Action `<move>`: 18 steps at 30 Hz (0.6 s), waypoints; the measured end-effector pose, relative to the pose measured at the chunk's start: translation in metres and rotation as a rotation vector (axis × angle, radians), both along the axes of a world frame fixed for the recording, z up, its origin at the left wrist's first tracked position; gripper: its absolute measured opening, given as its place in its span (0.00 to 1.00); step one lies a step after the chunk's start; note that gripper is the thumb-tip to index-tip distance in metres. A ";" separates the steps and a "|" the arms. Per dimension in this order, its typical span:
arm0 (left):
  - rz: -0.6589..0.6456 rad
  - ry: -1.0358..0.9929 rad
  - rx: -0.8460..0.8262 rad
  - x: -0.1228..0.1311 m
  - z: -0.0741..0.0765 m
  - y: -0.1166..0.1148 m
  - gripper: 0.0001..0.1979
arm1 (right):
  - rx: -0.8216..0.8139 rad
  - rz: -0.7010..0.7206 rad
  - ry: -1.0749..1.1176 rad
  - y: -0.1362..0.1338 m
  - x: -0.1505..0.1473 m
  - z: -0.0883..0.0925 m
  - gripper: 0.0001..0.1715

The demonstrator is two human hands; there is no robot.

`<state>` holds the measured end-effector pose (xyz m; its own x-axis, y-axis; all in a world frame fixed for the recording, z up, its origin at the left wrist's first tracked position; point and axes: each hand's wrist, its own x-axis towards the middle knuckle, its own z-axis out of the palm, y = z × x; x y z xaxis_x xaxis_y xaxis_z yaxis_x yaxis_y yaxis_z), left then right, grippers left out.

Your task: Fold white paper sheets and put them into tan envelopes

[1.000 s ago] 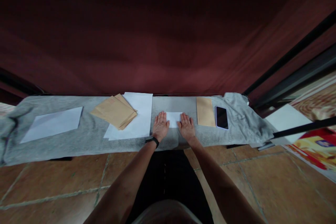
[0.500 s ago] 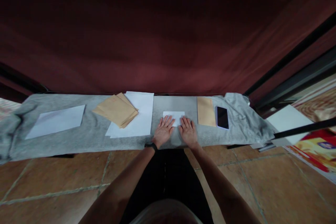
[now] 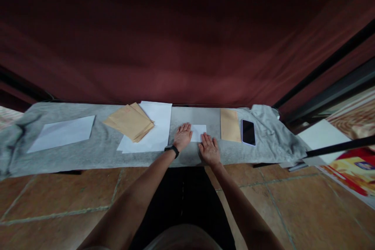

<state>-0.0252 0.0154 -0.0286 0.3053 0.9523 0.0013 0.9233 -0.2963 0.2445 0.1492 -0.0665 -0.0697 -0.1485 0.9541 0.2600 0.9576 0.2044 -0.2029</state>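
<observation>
A small folded white paper [image 3: 199, 132] lies on the grey cloth [image 3: 93, 152] covering a long table. My left hand [image 3: 182, 136], with a black band at the wrist, lies flat on the paper's left edge, fingers stretched out. My right hand [image 3: 209, 149] lies flat at the paper's near right corner, fingers spread. Neither hand grips anything.
To the left lie a stack of brown envelopes [image 3: 130, 121] on white sheets [image 3: 154, 136] and a single white sheet [image 3: 63, 133]. A brown envelope [image 3: 229, 124] and a black phone [image 3: 248, 132] lie to the right. A dark red curtain hangs behind; tiled floor below.
My left hand has slid forward and up along the paper's left side. My right hand has drawn back slightly toward me. The paper stays in place.
</observation>
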 end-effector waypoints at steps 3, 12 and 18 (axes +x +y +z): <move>0.012 -0.005 -0.015 0.001 0.009 0.017 0.24 | -0.010 0.002 -0.006 0.001 0.000 0.001 0.32; 0.065 -0.105 -0.149 0.003 0.026 0.049 0.14 | -0.004 0.004 0.048 -0.001 0.000 0.005 0.31; 0.180 -0.318 -0.282 -0.006 0.027 0.045 0.06 | -0.029 -0.009 0.070 -0.003 -0.001 0.011 0.31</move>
